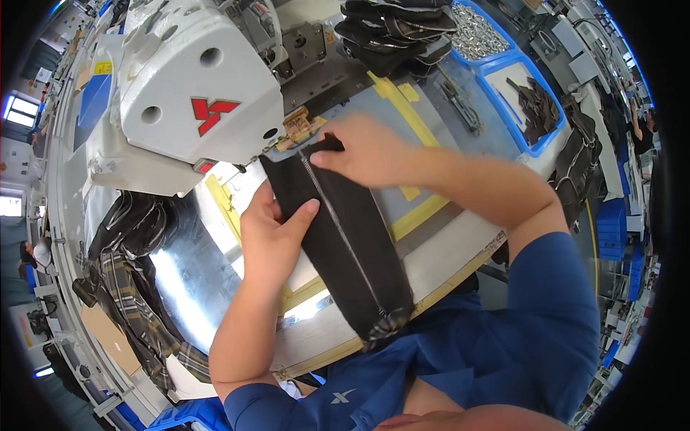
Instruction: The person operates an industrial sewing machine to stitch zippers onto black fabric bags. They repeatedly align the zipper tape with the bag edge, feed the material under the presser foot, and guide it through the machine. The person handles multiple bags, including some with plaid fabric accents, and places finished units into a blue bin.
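A long black fabric piece [359, 251] with a metal zipper down its length lies slantwise between my hands, its far end close to the sewing machine [194, 86]. My left hand [272, 233] is closed on its left edge, thumb on top and fingers mostly underneath. At the far right corner, my right hand [366, 149] pinches the cloth between thumb and fingers; this hand is slightly blurred. The near end of the piece hangs over the table's front edge against my shirt and shows a patterned patch. The machine's needle area sits just left of the cloth's far end.
Dark zippered pieces [395, 32] are stacked at the back. Right of them stand a blue tray [471, 62] of small metal parts and another blue tray [533, 151] of dark strips. Metal hand tools [460, 104] lie beside these. Plaid cloth [136, 302] drapes at left.
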The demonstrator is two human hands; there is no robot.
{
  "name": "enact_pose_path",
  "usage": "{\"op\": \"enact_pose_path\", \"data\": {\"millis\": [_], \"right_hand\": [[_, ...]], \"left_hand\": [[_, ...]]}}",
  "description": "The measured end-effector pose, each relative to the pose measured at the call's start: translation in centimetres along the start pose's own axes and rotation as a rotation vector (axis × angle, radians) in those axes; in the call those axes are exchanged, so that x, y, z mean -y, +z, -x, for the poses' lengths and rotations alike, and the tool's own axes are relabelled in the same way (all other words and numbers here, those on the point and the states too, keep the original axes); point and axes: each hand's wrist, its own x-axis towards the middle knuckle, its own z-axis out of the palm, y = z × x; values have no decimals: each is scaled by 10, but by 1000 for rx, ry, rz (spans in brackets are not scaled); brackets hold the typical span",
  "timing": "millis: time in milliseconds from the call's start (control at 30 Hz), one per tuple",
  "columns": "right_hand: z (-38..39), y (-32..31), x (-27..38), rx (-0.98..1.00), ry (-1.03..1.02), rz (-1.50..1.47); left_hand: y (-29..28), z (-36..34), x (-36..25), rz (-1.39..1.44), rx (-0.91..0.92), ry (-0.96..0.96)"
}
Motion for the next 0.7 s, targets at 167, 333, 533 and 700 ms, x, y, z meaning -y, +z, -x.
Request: {"op": "enact_pose_path", "data": {"millis": [167,333,533,700], "right_hand": [[-30,-10,-18,83,-5,215],[-36,-16,-8,162,32,254],[-37,-19,-10,151,21,249],[-30,-17,-14,36,-32,280]], "left_hand": [[17,2,-8,-712,-111,-16],[9,-6,8,-1230,-70,613],[8,-30,-6,-1295,116,627],[14,-31,-9,-1342,149,591]]}}
